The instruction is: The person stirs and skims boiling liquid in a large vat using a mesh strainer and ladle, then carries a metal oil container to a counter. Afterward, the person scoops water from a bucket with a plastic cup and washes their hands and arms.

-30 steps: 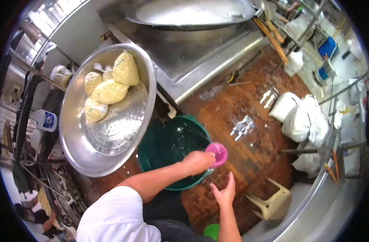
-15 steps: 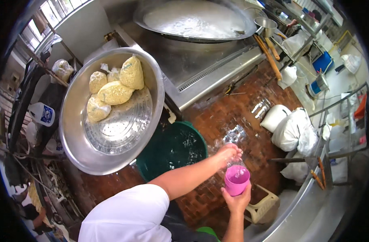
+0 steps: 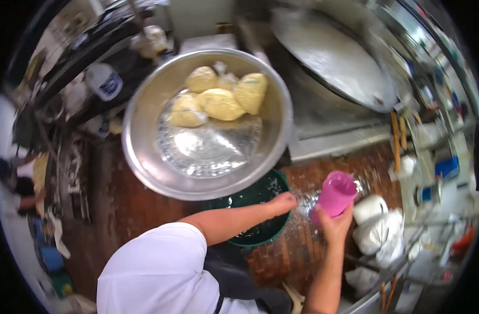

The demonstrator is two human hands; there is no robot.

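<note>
A pink plastic cup is tilted in my right hand, whose fingers wrap round its lower part. My left hand is held over the right side of a dark green tub, apart from the cup. It looks rounded and blurred, and its fingers cannot be made out. Above the tub sits a wide steel basin, which covers part of it. Several plastic bags of pale yellow shreds lie in the basin on a perforated metal disc.
A large steaming pan of whitish liquid is set in the counter at the back right. White sacks stand on the wet brick floor to the right. A cluttered rack with a white jug is on the left; another person is beyond.
My view has turned, so the basin and tub appear farther right. The cup has moved up and away from my left hand and tilts more. Water splashing near my hands has stopped.
</note>
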